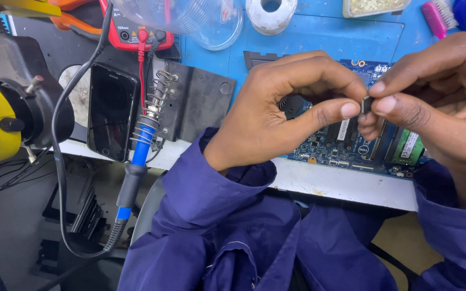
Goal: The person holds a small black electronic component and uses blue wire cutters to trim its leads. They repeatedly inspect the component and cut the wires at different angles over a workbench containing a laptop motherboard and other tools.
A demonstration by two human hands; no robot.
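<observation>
A small dark component (367, 104) is pinched between both hands above the blue circuit board (346, 144). By the left hand (276, 110) it is met with the thumb tip, the fingers arched over it; by the right hand (438, 97) it is clamped between thumb and forefinger. Each grip is thus closed on the part, though so little of the part is shown that its exact kind cannot be told; it is perhaps a small chip or clip.

The board is laid on a blue mat (308, 37) near the front edge of the surface (330, 180), with a green memory module (408, 146) seated at its right end. Both wrists are covered by dark blue sleeves (200, 188).

To the left, a soldering iron with a blue handle (142, 145) is held in a coiled wire stand (160, 94), just beside a black phone (111, 112) laid face up. Behind these a red multimeter (136, 32) is seen, and a clear plastic container (190, 19) and a white roll of tape (271, 13) are set along the far edge. A pink brush (439, 17) is placed at the upper right.
</observation>
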